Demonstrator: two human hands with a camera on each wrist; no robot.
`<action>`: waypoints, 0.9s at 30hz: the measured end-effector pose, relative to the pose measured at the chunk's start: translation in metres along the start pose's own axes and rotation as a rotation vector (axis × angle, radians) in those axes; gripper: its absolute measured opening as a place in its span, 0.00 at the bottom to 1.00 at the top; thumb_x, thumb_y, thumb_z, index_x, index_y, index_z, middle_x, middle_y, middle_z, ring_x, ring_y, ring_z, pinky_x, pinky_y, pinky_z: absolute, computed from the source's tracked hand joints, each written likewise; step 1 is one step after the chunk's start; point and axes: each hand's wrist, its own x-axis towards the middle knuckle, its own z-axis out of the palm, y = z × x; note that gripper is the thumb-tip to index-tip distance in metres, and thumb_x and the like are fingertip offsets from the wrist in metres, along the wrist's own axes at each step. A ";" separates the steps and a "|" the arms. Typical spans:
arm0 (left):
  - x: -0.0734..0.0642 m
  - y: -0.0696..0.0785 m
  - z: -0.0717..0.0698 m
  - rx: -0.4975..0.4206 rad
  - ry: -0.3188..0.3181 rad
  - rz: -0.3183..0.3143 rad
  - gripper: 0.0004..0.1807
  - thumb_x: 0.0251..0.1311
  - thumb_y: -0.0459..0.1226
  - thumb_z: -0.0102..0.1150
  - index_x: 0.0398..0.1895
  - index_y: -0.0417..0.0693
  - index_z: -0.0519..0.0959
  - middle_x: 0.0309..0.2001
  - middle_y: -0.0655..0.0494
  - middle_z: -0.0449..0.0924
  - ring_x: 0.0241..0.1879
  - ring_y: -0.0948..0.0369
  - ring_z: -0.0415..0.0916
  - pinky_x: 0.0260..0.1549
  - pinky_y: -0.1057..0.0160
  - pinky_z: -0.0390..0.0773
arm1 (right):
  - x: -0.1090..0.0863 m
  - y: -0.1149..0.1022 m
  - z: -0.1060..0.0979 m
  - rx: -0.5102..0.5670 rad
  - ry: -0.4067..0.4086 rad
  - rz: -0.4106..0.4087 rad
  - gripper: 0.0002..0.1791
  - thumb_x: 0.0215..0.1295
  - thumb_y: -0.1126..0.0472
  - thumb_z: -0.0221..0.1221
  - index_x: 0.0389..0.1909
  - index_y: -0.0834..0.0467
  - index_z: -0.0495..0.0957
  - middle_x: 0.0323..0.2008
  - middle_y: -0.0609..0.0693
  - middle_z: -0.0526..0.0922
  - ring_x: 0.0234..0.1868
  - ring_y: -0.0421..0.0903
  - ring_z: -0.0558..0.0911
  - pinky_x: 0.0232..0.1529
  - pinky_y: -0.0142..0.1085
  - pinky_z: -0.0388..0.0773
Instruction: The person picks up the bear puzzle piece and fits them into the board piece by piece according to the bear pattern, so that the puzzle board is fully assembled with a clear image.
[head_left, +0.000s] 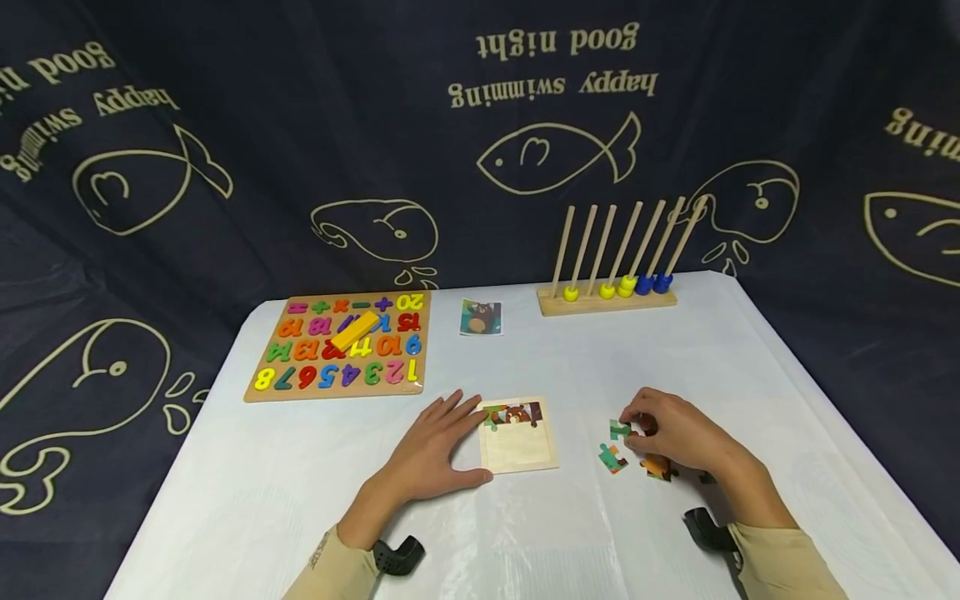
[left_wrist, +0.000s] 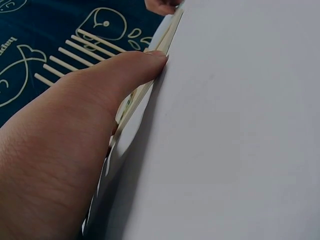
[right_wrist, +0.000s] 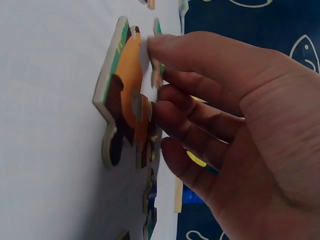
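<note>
My left hand [head_left: 435,454] lies spread along the left side of a small wooden puzzle tray [head_left: 519,450], its fingers straight and the thumb at the near corner. Across the tray's far edge runs a row of fitted pieces with a brown bear's face [head_left: 517,414]. In the left wrist view the thumb [left_wrist: 145,65] presses on the tray's edge. To the right, my right hand [head_left: 678,429] bends over loose jigsaw pieces, thumb and forefinger pinching a green jigsaw piece [head_left: 618,429]. Closer to me lie a green-and-orange piece [head_left: 612,458] and an orange-and-brown piece [right_wrist: 131,75].
A wooden number board [head_left: 337,346] with a yellow block [head_left: 355,332] on it stands at the back left. Behind the tray lies a bear picture card [head_left: 481,317]. A wooden peg rack [head_left: 607,302] with yellow and blue beads is at the back right.
</note>
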 end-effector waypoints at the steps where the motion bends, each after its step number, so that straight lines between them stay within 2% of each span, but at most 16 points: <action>1: 0.000 0.000 0.000 0.001 -0.001 0.000 0.50 0.49 0.73 0.49 0.71 0.55 0.65 0.73 0.58 0.54 0.73 0.53 0.45 0.68 0.49 0.48 | 0.001 0.000 0.000 -0.005 0.012 -0.002 0.12 0.54 0.59 0.70 0.39 0.53 0.82 0.29 0.43 0.73 0.29 0.41 0.71 0.28 0.33 0.70; 8: 0.000 0.001 -0.001 0.001 0.005 0.002 0.50 0.49 0.73 0.50 0.70 0.55 0.65 0.73 0.58 0.56 0.73 0.52 0.45 0.68 0.49 0.50 | 0.008 -0.007 0.008 -0.037 0.088 -0.061 0.13 0.53 0.58 0.70 0.39 0.52 0.82 0.32 0.40 0.76 0.31 0.39 0.73 0.31 0.33 0.73; 15: 0.000 0.002 -0.002 -0.011 -0.018 -0.008 0.49 0.50 0.73 0.49 0.71 0.56 0.65 0.73 0.58 0.55 0.73 0.52 0.45 0.68 0.48 0.49 | 0.019 -0.025 0.016 -0.027 0.067 -0.137 0.13 0.53 0.57 0.70 0.40 0.52 0.82 0.34 0.39 0.76 0.34 0.39 0.74 0.34 0.33 0.74; 22: -0.001 0.001 -0.002 -0.008 -0.003 -0.004 0.49 0.50 0.73 0.50 0.71 0.55 0.65 0.73 0.57 0.55 0.73 0.51 0.45 0.68 0.48 0.49 | 0.035 -0.051 0.025 -0.070 0.028 -0.193 0.14 0.55 0.54 0.69 0.42 0.52 0.82 0.35 0.40 0.76 0.33 0.39 0.75 0.34 0.33 0.74; 27: 0.000 0.000 -0.002 -0.003 -0.011 0.003 0.49 0.50 0.73 0.49 0.71 0.56 0.64 0.73 0.58 0.54 0.73 0.52 0.44 0.69 0.49 0.48 | 0.046 -0.069 0.033 -0.071 0.035 -0.240 0.14 0.54 0.54 0.70 0.42 0.52 0.83 0.36 0.40 0.77 0.33 0.39 0.75 0.34 0.34 0.74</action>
